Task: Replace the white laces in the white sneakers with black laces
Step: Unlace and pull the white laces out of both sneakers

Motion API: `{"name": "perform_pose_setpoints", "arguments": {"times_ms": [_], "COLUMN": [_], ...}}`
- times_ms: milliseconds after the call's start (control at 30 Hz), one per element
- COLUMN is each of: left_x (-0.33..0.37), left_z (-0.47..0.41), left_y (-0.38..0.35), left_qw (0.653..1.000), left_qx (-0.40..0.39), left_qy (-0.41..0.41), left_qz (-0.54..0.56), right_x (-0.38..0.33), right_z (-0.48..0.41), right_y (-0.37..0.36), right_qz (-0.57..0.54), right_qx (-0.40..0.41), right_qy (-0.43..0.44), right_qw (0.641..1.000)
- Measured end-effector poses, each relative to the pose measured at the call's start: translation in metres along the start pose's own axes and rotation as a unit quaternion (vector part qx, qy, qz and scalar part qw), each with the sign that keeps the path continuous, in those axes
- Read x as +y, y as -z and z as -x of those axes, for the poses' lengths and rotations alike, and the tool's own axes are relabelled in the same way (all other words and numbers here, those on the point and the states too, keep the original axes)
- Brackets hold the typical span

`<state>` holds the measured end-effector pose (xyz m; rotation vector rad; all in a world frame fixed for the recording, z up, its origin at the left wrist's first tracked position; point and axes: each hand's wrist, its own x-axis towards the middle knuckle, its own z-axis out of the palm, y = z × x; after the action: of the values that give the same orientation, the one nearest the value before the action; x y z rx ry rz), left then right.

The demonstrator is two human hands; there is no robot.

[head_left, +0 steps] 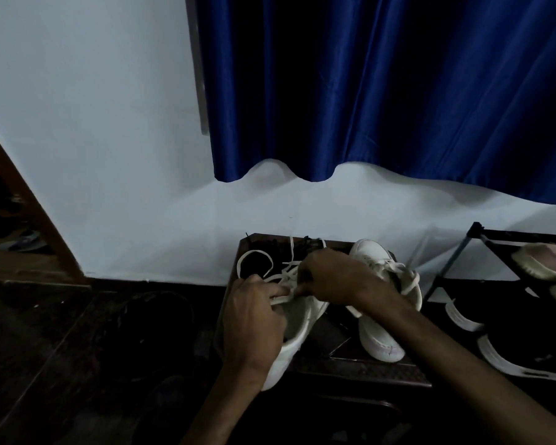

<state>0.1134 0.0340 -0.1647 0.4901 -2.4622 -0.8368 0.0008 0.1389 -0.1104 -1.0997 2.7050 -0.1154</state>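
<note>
Table point(366, 370): dark, low, at 6 o'clock in the view, far edge against the white wall point(93, 139).
Near sneaker point(299, 322): white, on the table's 9 o'clock side, toe toward 12 o'clock, heel hanging past the front edge toward 7 o'clock.
Left hand point(254, 319): clenched around the near sneaker's collar from its 9 o'clock side, fingertips up at the tongue and touching the lace.
Right hand point(331, 277): reaching in from 4 o'clock, fingers pinched on the white lace point(239, 264) just above the tongue.
White lace: partly pulled free, one strand taut between the two hands, a loose loop lying on the table at 11 o'clock of the near sneaker, another strand running up toward 12 o'clock.
Second sneaker point(379, 335): white, at 3 o'clock of the near one, apart from it, toe toward 12 o'clock, partly behind the right forearm.
Threaded lacing point(410, 284): white, in the second sneaker, a slack loop drooping to its 3 o'clock side.
Black laces point(307, 242): dark tangle at the table's 12 o'clock edge, behind the right hand; details too dim to tell.
Curtain point(366, 91): deep blue, hanging from 12 to 2 o'clock.
Shoe rack point(456, 252): black frame at 3 o'clock, pale shoes point(540, 261) on its top shelf.
Door frame point(29, 200): brown wood at 9 o'clock.
</note>
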Motion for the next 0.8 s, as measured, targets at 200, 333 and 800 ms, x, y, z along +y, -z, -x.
{"name": "perform_pose_setpoints", "arguments": {"times_ms": [200, 333, 800], "left_x": [-0.002, -0.001, 0.002], "left_z": [-0.001, 0.0, 0.001], "left_y": [-0.004, -0.005, -0.004], "left_qw": [0.999, 0.999, 0.999], "left_qx": [0.017, 0.01, 0.009], "left_qy": [0.028, 0.022, 0.026], "left_qz": [0.032, 0.029, 0.036], "right_x": [0.002, -0.008, 0.012], "right_z": [-0.01, -0.015, 0.001], "right_y": [0.001, -0.002, 0.039], "right_qz": [0.031, 0.086, 0.042], "right_qx": [-0.013, -0.013, -0.041], "right_qy": [-0.016, 0.007, -0.013], "right_qw": [0.999, 0.996, 0.998]}}
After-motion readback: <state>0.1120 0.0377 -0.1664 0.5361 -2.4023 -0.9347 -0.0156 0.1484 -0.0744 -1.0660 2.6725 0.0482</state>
